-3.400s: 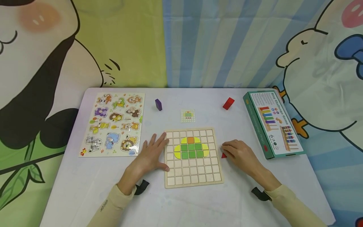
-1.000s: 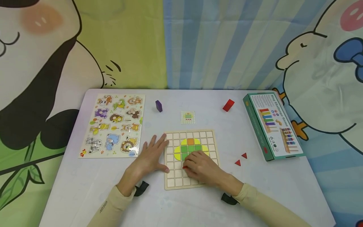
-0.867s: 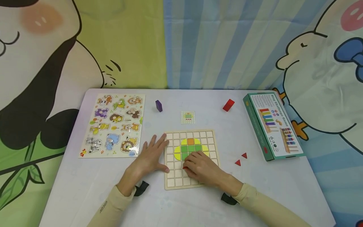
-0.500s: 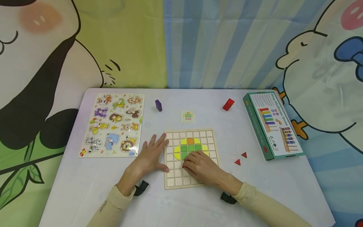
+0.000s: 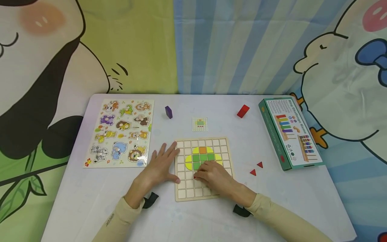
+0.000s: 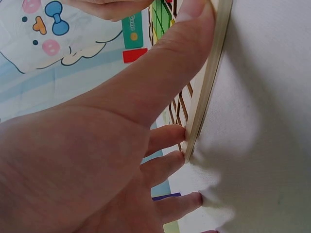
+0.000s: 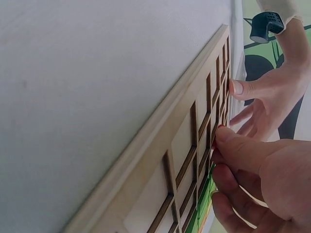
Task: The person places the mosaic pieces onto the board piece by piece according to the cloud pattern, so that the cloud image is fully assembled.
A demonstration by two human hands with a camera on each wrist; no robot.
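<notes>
The head camera looks down from the near side over the whole worktop (image 5: 90, 201). Both wrist cameras sit close, skimming the grid board (image 5: 184, 194) (image 6: 214, 77) (image 7: 160, 141), which all share.

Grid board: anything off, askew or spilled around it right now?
Nothing stands out. The grid board lies square on the table, steadied by the left hand; two red triangles lie loose beside it.
</notes>
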